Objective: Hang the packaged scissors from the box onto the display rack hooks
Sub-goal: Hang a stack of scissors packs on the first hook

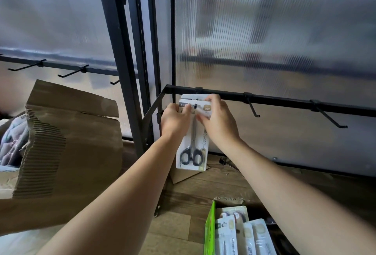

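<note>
Now the scissors pack (193,149) is hanging upright just under the left end of the black rail (284,100), with a second pack (190,96) showing behind its top. The left hand (175,120) is pinching its upper left edge. The right hand (218,120) is clamping the upper right corner, fingers curling over the top. Low right, the green-edged box (209,232) is holding more packs (225,234).

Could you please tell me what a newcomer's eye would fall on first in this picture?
First comes the packaged scissors at the centre. The left hand and right hand grip its top, right up at the black rail. Next come the bare hooks further right on that rail, then the green box of more packs at the bottom right.
</note>
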{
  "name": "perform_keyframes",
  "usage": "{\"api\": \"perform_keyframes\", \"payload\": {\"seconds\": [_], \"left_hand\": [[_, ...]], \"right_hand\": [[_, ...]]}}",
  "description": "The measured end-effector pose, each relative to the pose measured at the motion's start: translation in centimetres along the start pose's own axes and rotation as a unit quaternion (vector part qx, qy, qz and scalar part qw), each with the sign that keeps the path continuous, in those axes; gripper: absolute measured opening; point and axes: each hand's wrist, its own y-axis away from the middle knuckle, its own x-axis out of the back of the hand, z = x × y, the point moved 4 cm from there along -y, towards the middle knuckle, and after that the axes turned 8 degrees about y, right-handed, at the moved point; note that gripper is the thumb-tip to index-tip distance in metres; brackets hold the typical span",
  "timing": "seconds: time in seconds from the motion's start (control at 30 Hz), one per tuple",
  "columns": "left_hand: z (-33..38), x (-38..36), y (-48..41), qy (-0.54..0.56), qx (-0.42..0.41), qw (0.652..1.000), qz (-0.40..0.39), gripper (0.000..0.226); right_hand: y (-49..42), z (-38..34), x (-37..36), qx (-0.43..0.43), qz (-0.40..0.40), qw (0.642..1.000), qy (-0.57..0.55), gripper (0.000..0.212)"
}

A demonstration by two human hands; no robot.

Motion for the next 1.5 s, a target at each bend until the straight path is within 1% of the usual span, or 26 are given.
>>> {"api": "perform_keyframes", "payload": {"seconds": [0.17,0.3,0.53,0.6,0.7,0.77,0.83,0.9,1.0,1.1,1.23,1.33,1.4,1.5], "left_hand": [[0.3,-0.8,-1.0,-0.013,0.036,0.999,0.017,0.039],[0.2,-1.2,-1.4,-0.023,0.032,0.999,0.029,0.038],[-0.7,-1.7,-1.1,0.0,0.024,0.999,0.023,0.042],[-1.2,-1.6,-0.4,-0.003,0.026,0.999,0.025,0.044],[-2.4,-1.1,1.4,-0.057,0.025,0.998,0.025,0.052],[-3.0,-1.0,3.2,-0.15,-0.008,0.989,0.01,0.051],[-3.4,-1.6,5.4,-0.268,-0.061,0.961,-0.028,0.05],[-3.4,-2.8,7.3,-0.376,-0.111,0.917,-0.069,0.05],[-3.3,-5.2,10.1,-0.471,-0.183,0.854,-0.122,0.051],[-3.0,-7.9,13.7,-0.492,-0.259,0.814,-0.17,0.056],[-2.2,-11.7,19.2,-0.506,-0.351,0.752,-0.235,0.059],[-2.0,-13.8,23.3,-0.482,-0.418,0.724,-0.261,0.059],[-2.3,-15.2,25.7,-0.474,-0.441,0.705,-0.288,0.059],[-3.0,-16.6,28.2,-0.47,-0.448,0.686,-0.329,0.056]], "right_hand": [[-1.0,0.5,-0.1,-0.012,0.03,0.999,0.012,0.047],[-1.6,0.9,-0.3,-0.028,0.038,0.999,0.017,0.048],[-1.0,1.7,-1.0,-0.041,0.006,0.999,-0.012,0.051],[-0.4,2.1,-1.0,-0.046,0.0,0.999,-0.012,0.056],[1.1,2.9,-0.9,-0.055,-0.028,0.998,0.019,0.068],[2.1,3.8,-0.6,-0.05,-0.054,0.995,0.066,0.072],[3.5,4.8,-0.1,-0.034,-0.082,0.988,0.126,0.07],[5.1,6.2,0.5,-0.014,-0.1,0.978,0.182,0.065],[7.8,8.9,1.8,0.02,-0.124,0.965,0.231,0.062],[10.9,11.9,3.7,0.026,-0.159,0.952,0.261,0.064],[15.4,15.3,7.6,0.002,-0.181,0.945,0.272,0.062],[19.0,17.8,10.0,-0.02,-0.229,0.935,0.27,0.062],[21.2,19.0,11.1,-0.031,-0.245,0.935,0.253,0.061],[23.8,20.3,12.1,-0.039,-0.271,0.931,0.243,0.058]]}}
